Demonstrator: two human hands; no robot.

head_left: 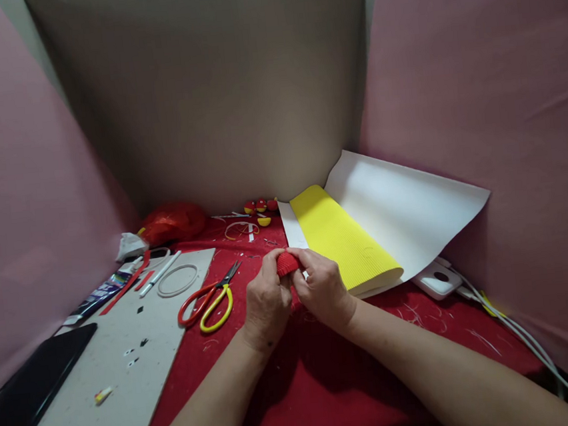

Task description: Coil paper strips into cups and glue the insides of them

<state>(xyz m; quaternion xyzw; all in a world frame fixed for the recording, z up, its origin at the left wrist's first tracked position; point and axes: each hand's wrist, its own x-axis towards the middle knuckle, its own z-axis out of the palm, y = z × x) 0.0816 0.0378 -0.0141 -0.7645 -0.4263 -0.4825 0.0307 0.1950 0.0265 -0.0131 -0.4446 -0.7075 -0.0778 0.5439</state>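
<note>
A small red ridged dome [287, 263], which looks like coiled corrugated paper, sits between my two hands above the red cloth. My left hand [268, 298] pinches its left side, with the fingers curled. My right hand [323, 287] closes on the right side, thumb and fingers bent around it. The lower part of the dome is hidden by the fingers. Scissors [216, 293] with one red and one yellow handle lie partly open to the left of my left hand. Just beyond my right hand rests a folded yellow corrugated sheet [341, 241].
A large white sheet [404, 208] curls up at the right, near a white power strip [438, 280] with cables. On the left, a grey board [127, 362] carries a grey ring [177, 281], a pen, strips and scraps. Small red-and-yellow balls [261, 206] stand by the back wall.
</note>
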